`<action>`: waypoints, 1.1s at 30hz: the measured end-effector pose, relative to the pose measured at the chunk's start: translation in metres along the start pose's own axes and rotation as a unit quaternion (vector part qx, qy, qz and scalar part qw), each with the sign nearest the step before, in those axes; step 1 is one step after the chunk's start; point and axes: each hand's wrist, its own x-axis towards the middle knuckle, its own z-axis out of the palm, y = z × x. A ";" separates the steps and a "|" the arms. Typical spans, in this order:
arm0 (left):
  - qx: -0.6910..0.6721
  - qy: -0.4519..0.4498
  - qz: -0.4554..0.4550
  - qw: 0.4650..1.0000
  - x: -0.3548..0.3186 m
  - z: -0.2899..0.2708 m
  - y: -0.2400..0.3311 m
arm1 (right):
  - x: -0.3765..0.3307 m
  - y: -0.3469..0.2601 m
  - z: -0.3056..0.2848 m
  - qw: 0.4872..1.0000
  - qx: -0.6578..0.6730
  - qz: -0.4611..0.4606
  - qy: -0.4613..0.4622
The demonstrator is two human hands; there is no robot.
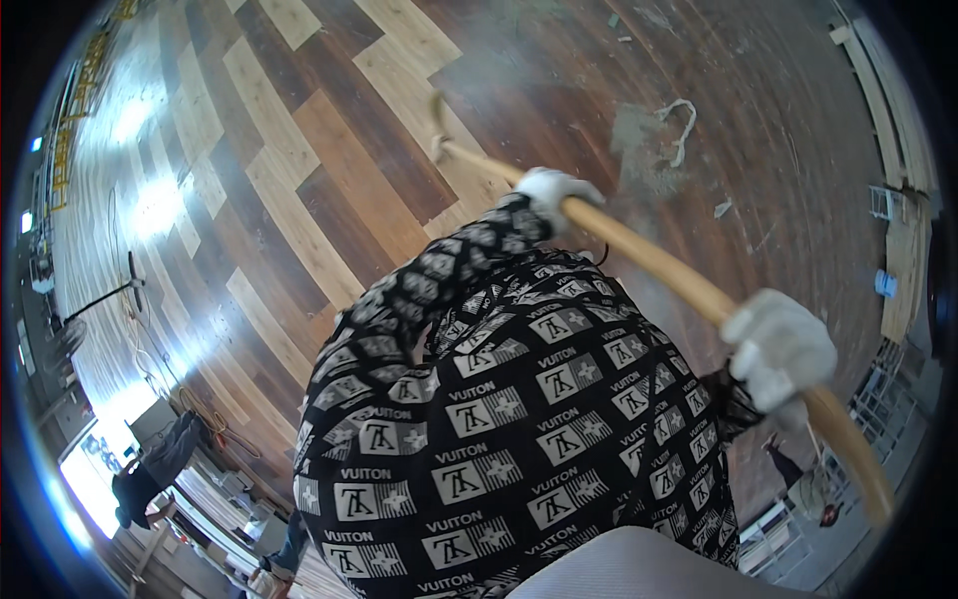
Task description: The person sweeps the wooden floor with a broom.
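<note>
Wooden plank floor, glossy at left, dusty with debris pile at right, remaining to clear. Left hand and right hand, both white-gloved, are gripping a long wooden broom handle, fingers wrapping it, head end reaching the floor ahead.

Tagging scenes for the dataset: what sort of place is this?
Probably a large hall with a floor being laid or refinished: a wide patchwork plank floor, dust and scraps on it, stacked boards along the wall, and gloved hands gripping a long wooden handle.
</note>
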 end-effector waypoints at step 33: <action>0.119 -0.125 0.175 0.969 0.307 -0.051 -0.015 | 0.127 0.036 -0.148 0.928 -0.342 -0.044 0.143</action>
